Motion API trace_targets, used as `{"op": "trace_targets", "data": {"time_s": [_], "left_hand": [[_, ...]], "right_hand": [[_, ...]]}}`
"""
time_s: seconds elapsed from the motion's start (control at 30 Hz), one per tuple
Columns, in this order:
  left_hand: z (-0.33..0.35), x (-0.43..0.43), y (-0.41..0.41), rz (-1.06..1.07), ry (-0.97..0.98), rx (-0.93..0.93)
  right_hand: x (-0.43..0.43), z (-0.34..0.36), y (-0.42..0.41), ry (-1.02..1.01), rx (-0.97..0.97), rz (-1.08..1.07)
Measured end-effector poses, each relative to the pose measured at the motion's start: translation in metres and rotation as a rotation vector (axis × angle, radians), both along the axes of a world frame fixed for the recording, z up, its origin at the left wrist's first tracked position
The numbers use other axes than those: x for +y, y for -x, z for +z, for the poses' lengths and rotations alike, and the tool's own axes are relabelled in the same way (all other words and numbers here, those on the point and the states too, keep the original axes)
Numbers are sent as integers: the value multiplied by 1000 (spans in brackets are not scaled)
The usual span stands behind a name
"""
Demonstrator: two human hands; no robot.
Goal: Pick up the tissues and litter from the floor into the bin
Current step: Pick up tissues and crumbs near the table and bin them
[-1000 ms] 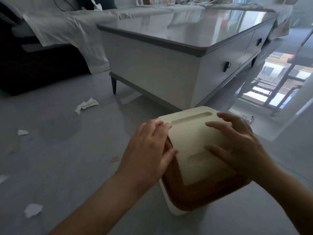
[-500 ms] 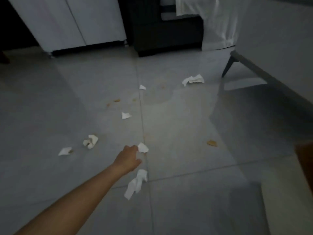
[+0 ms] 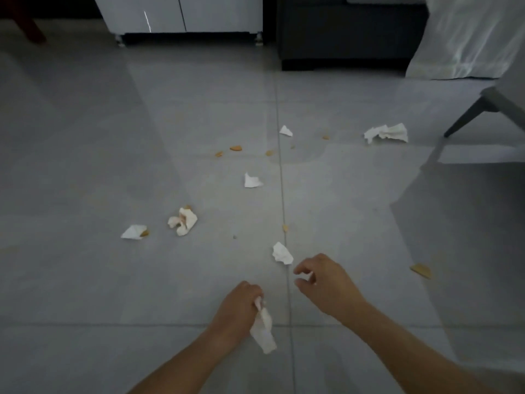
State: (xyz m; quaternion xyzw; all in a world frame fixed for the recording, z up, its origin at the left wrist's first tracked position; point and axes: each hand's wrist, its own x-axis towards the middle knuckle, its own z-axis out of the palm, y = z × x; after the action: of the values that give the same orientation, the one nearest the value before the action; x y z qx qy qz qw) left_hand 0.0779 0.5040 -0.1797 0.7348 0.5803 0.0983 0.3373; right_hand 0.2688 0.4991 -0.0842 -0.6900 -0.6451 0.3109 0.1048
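Observation:
My left hand (image 3: 240, 309) is shut on a long white tissue (image 3: 263, 331) that hangs down from its fingers just above the grey tile floor. My right hand (image 3: 324, 282) hovers with curled, parted fingers right beside a small crumpled tissue (image 3: 282, 253); a speck of white shows at its fingertips. Several more tissues lie further out: a stained wad (image 3: 183, 221), a folded scrap (image 3: 133, 232), a small piece (image 3: 252, 180), a tiny one (image 3: 285, 130) and a big one (image 3: 386, 133). The bin is out of view.
Orange crumbs (image 3: 235, 148) are scattered across the tiles, with a larger flake (image 3: 421, 270) at the right. A white cabinet (image 3: 181, 15) and a dark sofa base (image 3: 346, 35) stand at the back. The coffee table's leg (image 3: 468, 115) slants in at the right, near a hanging white cloth (image 3: 468, 38).
The view swung from the bin to the littered floor. My left hand has taken hold of the long tissue, and my right hand has come into view beside the small crumpled one.

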Motion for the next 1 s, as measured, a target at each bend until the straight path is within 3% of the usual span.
{"op": "trace_targets", "data": {"time_s": [0.13, 0.33, 0.43, 0.57, 0.67, 0.9, 1.0], "left_hand": [[8, 37, 16, 408, -85, -194], [11, 83, 11, 555, -95, -305], [0, 84, 3, 501, -94, -299], [-15, 72, -5, 339, -143, -272], [-18, 76, -8, 321, -136, -248], [-18, 73, -9, 160, -174, -136], [-16, 73, -6, 105, -196, -87]], "right_hand": [[46, -45, 33, -80, 119, -284], [69, -88, 45, -89, -121, -125], [73, -94, 41, -103, -110, -60], [89, -87, 29, -259, 125, -396], [115, -84, 20, -278, 175, -532], [128, -100, 25, -170, -51, -378], [119, -100, 29, -182, -50, -303]]}}
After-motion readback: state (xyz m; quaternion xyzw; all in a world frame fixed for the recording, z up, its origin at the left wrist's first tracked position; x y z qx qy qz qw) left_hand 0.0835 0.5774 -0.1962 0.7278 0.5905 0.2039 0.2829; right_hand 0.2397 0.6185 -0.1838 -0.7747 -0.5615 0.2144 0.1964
